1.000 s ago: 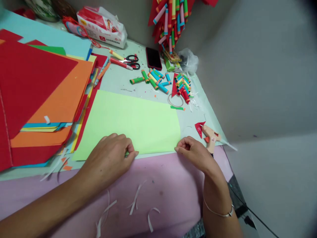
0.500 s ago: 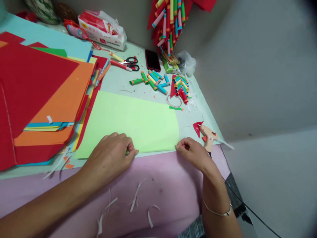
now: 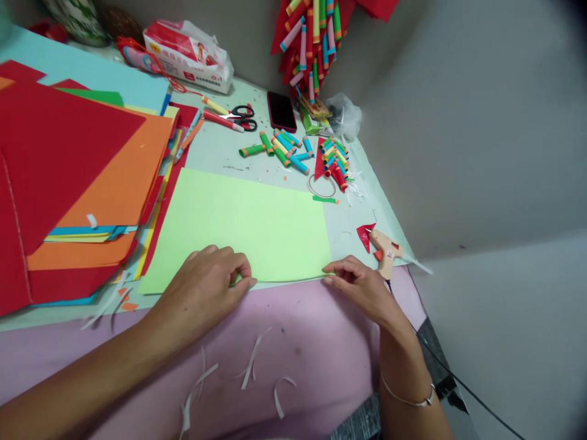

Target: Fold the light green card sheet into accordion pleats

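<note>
A light green sheet of paper lies flat along the table's front edge. My left hand pinches its near edge around the middle, thumb against curled fingers. At the near right corner, my right hand has its thumb below and fingertips above the same edge, closed on the paper. A beige glue gun lies just beyond my right hand, beside a small red scrap of paper. The paper under my left fingers is partly hidden.
Stacked coloured paper covers the left side. Rolled paper tubes, scissors, a phone and a tissue pack lie behind the sheet. A grey wall stands at right. White paper strips rest on pink cloth.
My right hand's fingers have shifted slightly along the corner, and the thumb has dropped a little below the edge. My left hand stays almost where it was.
</note>
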`<action>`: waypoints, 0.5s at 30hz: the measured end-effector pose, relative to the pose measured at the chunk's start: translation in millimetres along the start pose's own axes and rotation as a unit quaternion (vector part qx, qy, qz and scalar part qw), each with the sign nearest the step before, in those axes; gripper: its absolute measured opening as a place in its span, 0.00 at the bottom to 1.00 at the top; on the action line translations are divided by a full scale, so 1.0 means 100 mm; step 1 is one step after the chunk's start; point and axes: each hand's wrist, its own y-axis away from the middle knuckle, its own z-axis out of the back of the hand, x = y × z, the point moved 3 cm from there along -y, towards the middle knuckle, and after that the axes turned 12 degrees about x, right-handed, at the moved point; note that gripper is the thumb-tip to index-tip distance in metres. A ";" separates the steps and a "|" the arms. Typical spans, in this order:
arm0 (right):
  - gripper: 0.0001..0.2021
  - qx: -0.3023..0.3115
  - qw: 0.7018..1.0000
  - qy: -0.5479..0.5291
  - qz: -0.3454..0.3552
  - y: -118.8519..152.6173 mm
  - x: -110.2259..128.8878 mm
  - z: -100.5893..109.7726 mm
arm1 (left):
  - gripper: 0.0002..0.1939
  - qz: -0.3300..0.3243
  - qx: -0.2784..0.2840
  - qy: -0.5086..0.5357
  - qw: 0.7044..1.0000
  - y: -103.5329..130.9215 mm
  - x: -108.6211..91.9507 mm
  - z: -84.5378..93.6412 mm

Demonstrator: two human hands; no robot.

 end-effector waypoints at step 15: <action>0.06 0.006 0.999 0.035 -0.009 0.01 0.07 0.00 | 0.12 0.000 0.009 0.026 1.000 0.00 0.02 0.00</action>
